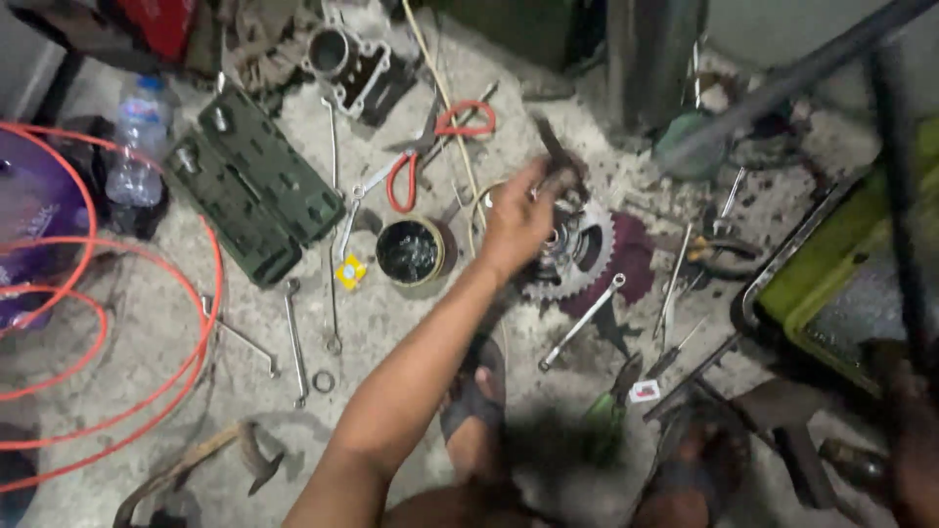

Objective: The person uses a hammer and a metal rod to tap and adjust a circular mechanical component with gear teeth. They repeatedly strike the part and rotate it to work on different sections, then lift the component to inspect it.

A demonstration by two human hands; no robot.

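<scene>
My left hand (518,220) reaches out over the concrete floor, shut on a dark, blurred metal tool (554,152) that sticks up past the fingers. Just below and right of the hand lies a toothed sprocket on a wheel hub (579,252), resting on a dark red rag (634,256). At the right edge my right hand (915,445) shows only as a dark blur against an upright dark bar (898,205); its grip is unclear. My sandalled foot (476,401) is below the hub.
Around the hub lie a round tin of black grease (411,251), red-handled pliers (411,168), several wrenches (293,337), an open green socket case (254,186), an engine cylinder (347,61), a water bottle (137,137), orange hose (201,323), a hammer (196,460) and a green crate (841,288).
</scene>
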